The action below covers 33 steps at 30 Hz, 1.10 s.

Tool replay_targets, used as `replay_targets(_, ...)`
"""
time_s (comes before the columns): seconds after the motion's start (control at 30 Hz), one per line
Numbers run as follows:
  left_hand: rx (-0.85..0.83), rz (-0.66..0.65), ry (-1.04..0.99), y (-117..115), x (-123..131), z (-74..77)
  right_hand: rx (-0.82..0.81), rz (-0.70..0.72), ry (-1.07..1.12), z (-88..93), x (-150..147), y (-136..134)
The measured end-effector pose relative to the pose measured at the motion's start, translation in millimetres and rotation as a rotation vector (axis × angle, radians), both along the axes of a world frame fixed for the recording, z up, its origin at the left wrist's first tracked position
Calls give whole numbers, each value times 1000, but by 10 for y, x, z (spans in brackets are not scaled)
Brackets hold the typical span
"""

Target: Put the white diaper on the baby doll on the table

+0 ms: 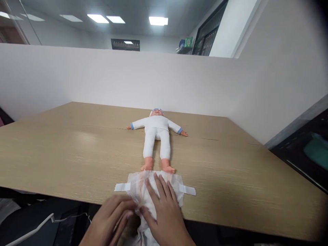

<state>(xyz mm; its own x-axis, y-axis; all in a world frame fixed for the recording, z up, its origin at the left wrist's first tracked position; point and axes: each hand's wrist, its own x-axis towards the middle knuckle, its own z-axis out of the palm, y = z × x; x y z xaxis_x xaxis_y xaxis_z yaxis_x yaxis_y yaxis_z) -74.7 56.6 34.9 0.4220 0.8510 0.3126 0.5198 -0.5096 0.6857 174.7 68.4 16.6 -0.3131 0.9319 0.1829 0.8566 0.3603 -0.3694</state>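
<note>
Wood-grain bench [64,153], white partitions behind. Doll [156,136] lies face-up mid-bench, feet toward the near edge. Diaper [135,181] is spread just near of the feet, overhanging the edge. Right hand [164,208] lies flat on it, fingers splayed; left hand [112,218] is curled, apparently pinching its near hem. Diaper judged light, soft, limp; best gripped at the side tabs [188,190].

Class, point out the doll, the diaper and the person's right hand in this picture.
doll [156,135]: head view, white torso.
diaper [134,186]: head view, left panel.
right hand [165,213]: head view, back of hand.
</note>
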Motion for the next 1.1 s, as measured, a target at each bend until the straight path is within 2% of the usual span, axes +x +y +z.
replay_targets(0.03,145,-28,23,174,-12,128,6,-2,-8,0,1,3)
replay_targets(0.1,323,-64,151,595,55,334,15,-4,-22,6,-4,7)
replay_targets(0.17,458,-106,348,1077,216,456,26,-13,-37,13,-16,9)
replay_targets(0.2,535,-113,439,1317,314,485,31,-19,-46,14,-23,9)
replay_targets(0.27,639,-245,630,1741,505,496,41,-32,-63,11,-35,11)
replay_targets(0.37,704,-423,784,2142,705,458,62,-30,-71,-13,-38,15)
replay_targets(0.47,722,-542,835,2287,807,421,93,-11,-67,-50,-20,20)
replay_targets(0.57,743,-591,754,2332,884,373,121,16,-62,-89,15,29)
replay_targets(0.73,889,-572,528,2394,1037,247,97,91,-64,-128,88,105)
replay_targets(0.8,926,-570,491,2417,1080,245,62,109,-62,-119,107,170)
replay_targets(0.87,909,-590,470,2441,1102,305,10,104,-55,-83,117,251)
replay_targets(0.93,836,-615,437,2472,1108,427,-60,85,-48,-17,121,338)
replay_targets(1.1,537,-668,166,2613,1081,899,-219,46,-26,201,136,579)
